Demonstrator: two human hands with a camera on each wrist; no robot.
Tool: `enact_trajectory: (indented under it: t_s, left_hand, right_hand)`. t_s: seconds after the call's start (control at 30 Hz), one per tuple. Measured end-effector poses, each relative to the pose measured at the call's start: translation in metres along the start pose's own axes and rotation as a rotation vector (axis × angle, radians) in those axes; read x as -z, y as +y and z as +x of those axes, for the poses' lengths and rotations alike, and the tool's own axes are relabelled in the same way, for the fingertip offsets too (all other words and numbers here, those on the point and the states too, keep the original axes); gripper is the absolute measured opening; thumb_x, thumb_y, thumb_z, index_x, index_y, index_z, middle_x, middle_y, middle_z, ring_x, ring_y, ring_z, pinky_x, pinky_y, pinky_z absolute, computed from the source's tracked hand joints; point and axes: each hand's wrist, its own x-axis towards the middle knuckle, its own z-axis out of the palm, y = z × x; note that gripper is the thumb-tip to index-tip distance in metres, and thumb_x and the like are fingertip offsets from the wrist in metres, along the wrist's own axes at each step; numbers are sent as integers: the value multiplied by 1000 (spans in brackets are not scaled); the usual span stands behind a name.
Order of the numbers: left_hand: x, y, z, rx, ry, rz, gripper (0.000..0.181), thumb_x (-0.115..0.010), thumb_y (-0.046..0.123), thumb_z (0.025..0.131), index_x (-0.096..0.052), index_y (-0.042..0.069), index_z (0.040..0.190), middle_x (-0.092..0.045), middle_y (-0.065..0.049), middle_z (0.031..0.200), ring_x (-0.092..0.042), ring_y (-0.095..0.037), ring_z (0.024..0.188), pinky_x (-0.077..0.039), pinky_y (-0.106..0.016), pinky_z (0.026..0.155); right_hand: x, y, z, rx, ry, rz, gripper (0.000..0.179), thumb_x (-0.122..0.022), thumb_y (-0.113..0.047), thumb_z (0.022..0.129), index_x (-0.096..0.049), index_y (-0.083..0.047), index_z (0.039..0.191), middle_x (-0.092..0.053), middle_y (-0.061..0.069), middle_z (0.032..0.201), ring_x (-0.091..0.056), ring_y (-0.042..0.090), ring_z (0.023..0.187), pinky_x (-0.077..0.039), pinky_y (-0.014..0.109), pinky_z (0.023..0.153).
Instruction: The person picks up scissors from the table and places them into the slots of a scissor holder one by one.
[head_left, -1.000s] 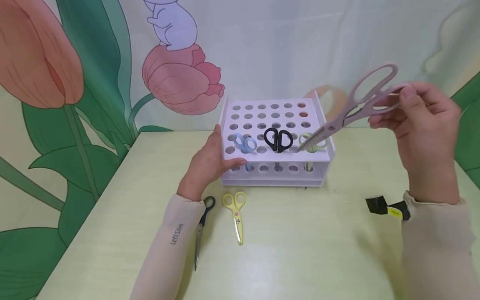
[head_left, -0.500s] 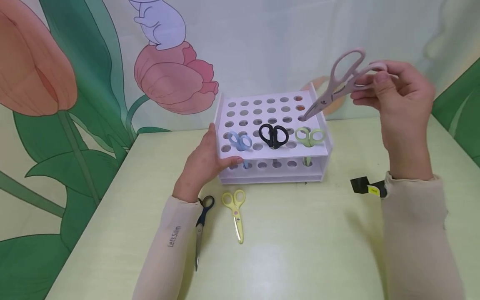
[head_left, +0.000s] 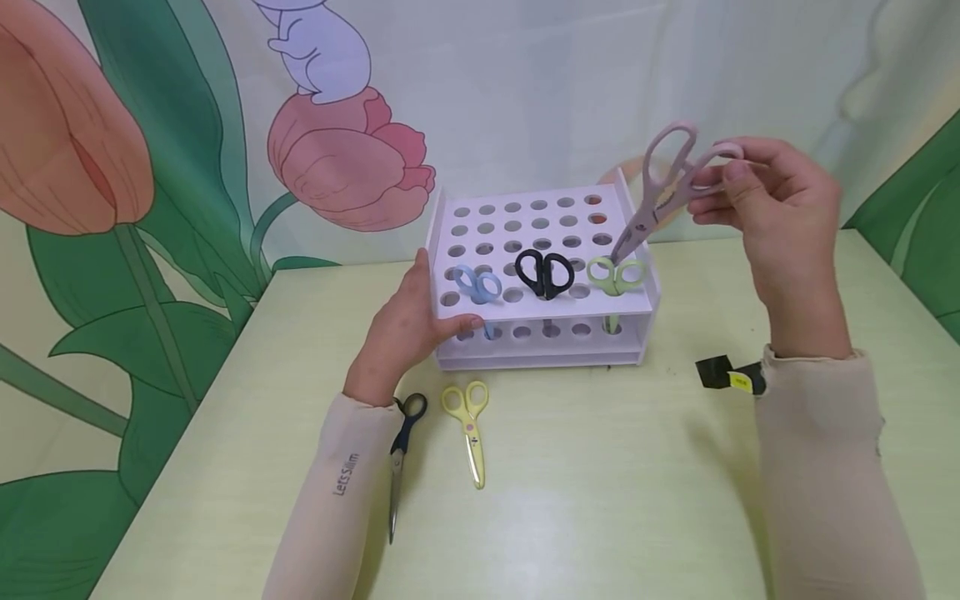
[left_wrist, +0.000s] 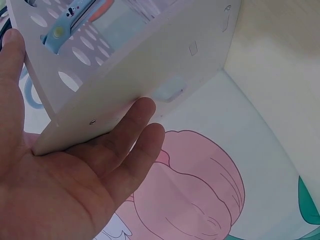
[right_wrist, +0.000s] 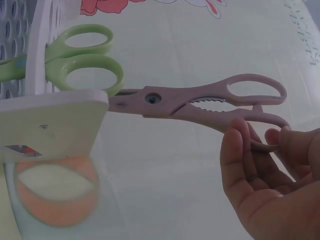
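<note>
My left hand holds the left end of a white holed rack. Its thumb lies over the front, and its fingers press the outer side panel. With my right hand I pinch one handle loop of dusty-pink scissors. They slant tip-down above the rack's right part, behind the green scissors; the green loops overlap the tip in the head view, so whether it is in a hole is hidden. Black scissors and light-blue scissors also stand in the rack's front holes, handles up.
In front of the rack, yellow scissors and dark-handled scissors lie on the pale green table. The dark pair is beside my left sleeve. Black straps stick out at my right wrist. A flower-printed curtain hangs behind.
My right hand has moved left with the pink scissors, bringing their tip over the rack's back right holes, then down behind the green scissors. My left hand keeps its hold on the rack.
</note>
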Motion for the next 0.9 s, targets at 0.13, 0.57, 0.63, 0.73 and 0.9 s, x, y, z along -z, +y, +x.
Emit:
enact_trajectory:
  t_s: [0.13, 0.57, 0.63, 0.73, 0.9]
  left_hand:
    - [1, 1, 0, -4, -2, -4, 118, -85, 49, 77, -11, 11, 160, -48, -10, 129, -57, -24, 99, -51, -44, 83]
    - [0, -1, -1, 11, -5, 3, 121, -85, 50, 78, -7, 10, 161, -46, -11, 134, -57, -25, 101, -52, -43, 84]
    - [1, -1, -1, 10, -7, 3, 121, -85, 50, 78, -7, 10, 161, -46, -11, 134, -56, -25, 101, -51, -43, 84]
    - [1, -1, 0, 8, -8, 0, 119, -85, 50, 79, -7, 11, 160, -46, -11, 133, -56, -24, 101, -51, -43, 84]
    - [1, -1, 1, 15, -16, 3, 121, -84, 50, 79, -5, 12, 161, -45, -10, 135, -56, -24, 102, -52, -41, 83]
  right_hand:
    - [-1, 6, 0, -29, -30, -7, 27, -69, 1, 93, -68, 10, 118, -72, 20, 96, -70, 28, 73, -59, 31, 72]
    - [-11, 28, 1, -134, -106, -156, 32, -64, 6, 95, -70, -4, 125, -69, 14, 108, -69, 24, 88, -57, 26, 78]
    - [-12, 28, 0, -133, -123, -169, 33, -63, 5, 96, -69, -5, 127, -69, 13, 110, -69, 24, 89, -56, 25, 79]
    - [-13, 27, -1, -124, -150, -149, 35, -63, 6, 96, -68, -5, 129, -69, 14, 112, -69, 24, 91, -56, 25, 82]
    - [-10, 21, -3, -153, -166, -96, 38, -63, 6, 96, -66, -4, 132, -68, 16, 116, -69, 26, 95, -54, 26, 87]
